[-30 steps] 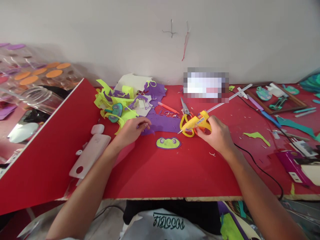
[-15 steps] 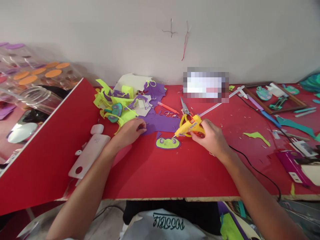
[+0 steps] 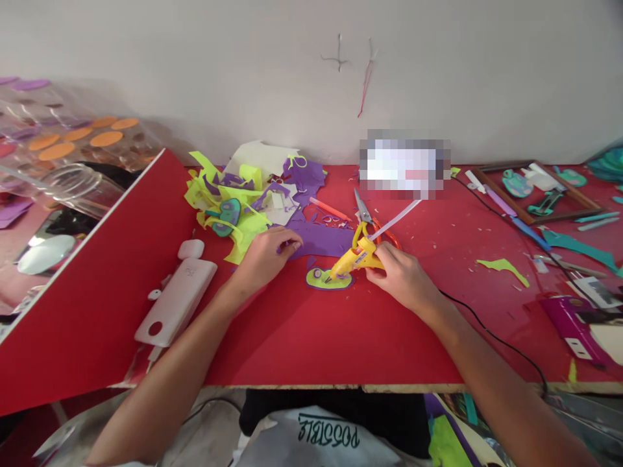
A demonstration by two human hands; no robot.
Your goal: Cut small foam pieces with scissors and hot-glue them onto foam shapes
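Note:
My right hand (image 3: 402,279) grips a yellow hot glue gun (image 3: 355,258) with a clear glue stick sticking out behind it. Its nozzle points down-left onto a small frog-face cutout (image 3: 328,279) of yellow-green foam on purple, lying on the red table (image 3: 341,331). My left hand (image 3: 265,256) rests curled on the table just left of the cutout, its fingertips pinching the edge of a purple foam sheet (image 3: 318,237).
A heap of yellow-green, purple and white foam scraps (image 3: 243,194) lies behind my left hand. Yellow-handled scissors (image 3: 364,217) and an orange pen (image 3: 327,209) lie behind the gun. A white phone case (image 3: 176,301) is at left. The gun's black cable (image 3: 501,340) runs right.
My right hand has brought the glue gun left and down from the scissors until its nozzle is on the frog-face cutout. My left hand has barely shifted.

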